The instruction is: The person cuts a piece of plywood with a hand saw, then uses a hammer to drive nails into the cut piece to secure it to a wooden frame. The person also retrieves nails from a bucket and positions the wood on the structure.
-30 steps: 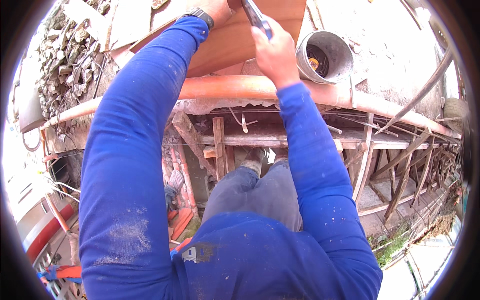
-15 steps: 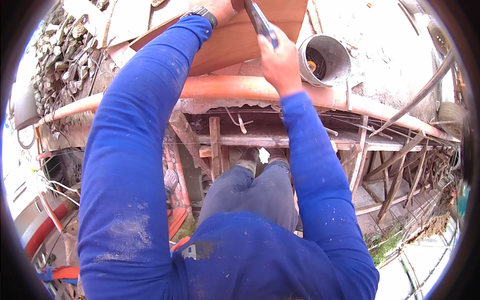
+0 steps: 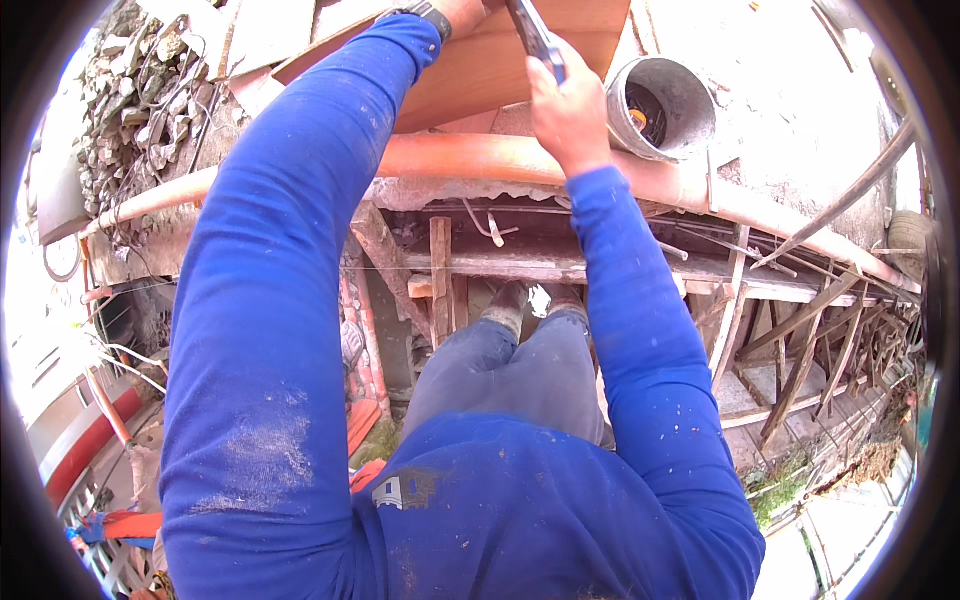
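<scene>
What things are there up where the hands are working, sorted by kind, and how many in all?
Grey tool in the right hand: 1
Wooden board: 1
Orange pipe: 1
Grey bucket: 1
Total: 4

Board (image 3: pixel 500 60), far centre: wood, smooth, matt orange-brown face. Tool (image 3: pixel 535 35) in right hand (image 3: pixel 570 110): metal, glossy. Bucket (image 3: pixel 662 108), far right: dull grey, rough, mortar-crusted. Pipe (image 3: pixel 470 160) across scene: plastic look, smooth orange, dusted grey. Sleeves (image 3: pixel 270 300): blue cloth, matt, dust-smeared. Scaffold timbers (image 3: pixel 440 270): raw wood, rough. Rubble (image 3: pixel 130 110), far left: rough stone.
</scene>
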Demonstrator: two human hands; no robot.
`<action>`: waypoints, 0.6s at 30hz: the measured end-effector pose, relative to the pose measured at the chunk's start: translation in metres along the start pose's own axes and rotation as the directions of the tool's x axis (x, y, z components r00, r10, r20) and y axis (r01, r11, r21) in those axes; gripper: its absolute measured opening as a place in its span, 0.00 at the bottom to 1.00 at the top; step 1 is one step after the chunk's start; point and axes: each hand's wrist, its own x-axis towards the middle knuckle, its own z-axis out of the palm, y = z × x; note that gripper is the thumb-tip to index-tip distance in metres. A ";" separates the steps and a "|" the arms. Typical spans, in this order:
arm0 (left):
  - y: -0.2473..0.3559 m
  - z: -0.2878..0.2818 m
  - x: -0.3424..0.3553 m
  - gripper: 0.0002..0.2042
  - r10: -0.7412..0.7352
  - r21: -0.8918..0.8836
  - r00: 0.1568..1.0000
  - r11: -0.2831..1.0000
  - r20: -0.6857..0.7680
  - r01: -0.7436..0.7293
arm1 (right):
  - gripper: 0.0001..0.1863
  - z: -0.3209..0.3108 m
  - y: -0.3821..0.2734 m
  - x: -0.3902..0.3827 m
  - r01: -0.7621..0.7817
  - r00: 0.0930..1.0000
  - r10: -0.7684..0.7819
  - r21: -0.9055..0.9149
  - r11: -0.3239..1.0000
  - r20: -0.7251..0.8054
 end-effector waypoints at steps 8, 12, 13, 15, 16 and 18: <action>-0.015 0.040 0.025 0.23 0.081 -0.251 0.996 0.964 -0.034 -0.087 | 0.22 0.012 -0.004 0.027 -0.019 1.000 0.020 0.087 0.996 -0.014; -0.015 0.043 0.026 0.24 0.107 -0.289 0.994 0.951 -0.022 -0.109 | 0.22 0.008 -0.003 0.016 0.004 1.000 -0.002 0.101 0.995 -0.023; -0.019 0.046 0.025 0.24 0.089 -0.244 0.996 0.966 0.003 -0.085 | 0.22 -0.003 -0.006 0.001 -0.039 0.999 0.037 0.096 0.995 0.032; -0.003 0.023 0.023 0.25 0.064 -0.164 0.997 0.985 0.037 -0.057 | 0.21 -0.035 -0.012 -0.049 -0.140 0.987 0.127 0.126 0.982 0.103; 0.001 0.017 0.024 0.26 0.095 -0.128 0.995 0.987 0.008 -0.093 | 0.22 -0.037 0.018 -0.085 0.137 0.989 -0.131 0.081 0.987 -0.073; -0.005 0.020 0.025 0.27 0.134 -0.040 0.991 0.990 -0.029 -0.135 | 0.26 -0.078 0.010 -0.156 -0.103 0.992 0.097 0.070 0.992 0.075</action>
